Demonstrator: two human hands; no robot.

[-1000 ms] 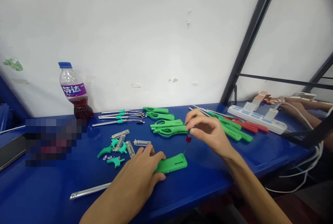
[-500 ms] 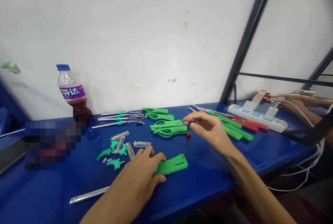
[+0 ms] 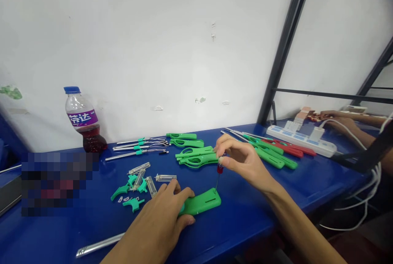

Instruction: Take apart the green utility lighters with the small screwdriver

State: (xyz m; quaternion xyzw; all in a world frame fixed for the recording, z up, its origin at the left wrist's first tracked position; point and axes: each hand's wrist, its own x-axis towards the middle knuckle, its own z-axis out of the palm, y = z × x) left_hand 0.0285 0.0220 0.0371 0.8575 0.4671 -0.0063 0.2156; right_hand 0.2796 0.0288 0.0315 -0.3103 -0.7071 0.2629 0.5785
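My left hand (image 3: 167, 210) is closed round a green lighter (image 3: 203, 201), pressing it down on the blue table. The lighter's slotted handle end sticks out to the right, while its metal tube (image 3: 100, 245) shows to the left of my forearm. Between thumb and fingers, my right hand (image 3: 241, 159) grips a small screwdriver (image 3: 220, 169) with a clear and red handle. It stands nearly upright, its tip at the far corner of the lighter's handle. Behind lie several green lighter shell halves (image 3: 201, 158). Clear fuel tanks (image 3: 151, 186) and teal triggers (image 3: 133, 204) are left of my left hand.
Metal tubes with wires (image 3: 123, 156) lie near the wall, beside a drink bottle (image 3: 84, 122). Whole green lighters (image 3: 270, 155) and red lighters (image 3: 291, 147) lie at right, before a white power strip (image 3: 302, 139). Another person's hands (image 3: 340, 120) are beyond the dark frame (image 3: 284, 43).
The view has tilted and shifted slightly, so things sit a little lower and to the left. The screwdriver stays at the lighter's corner; my right fingers have shifted slightly on its handle.
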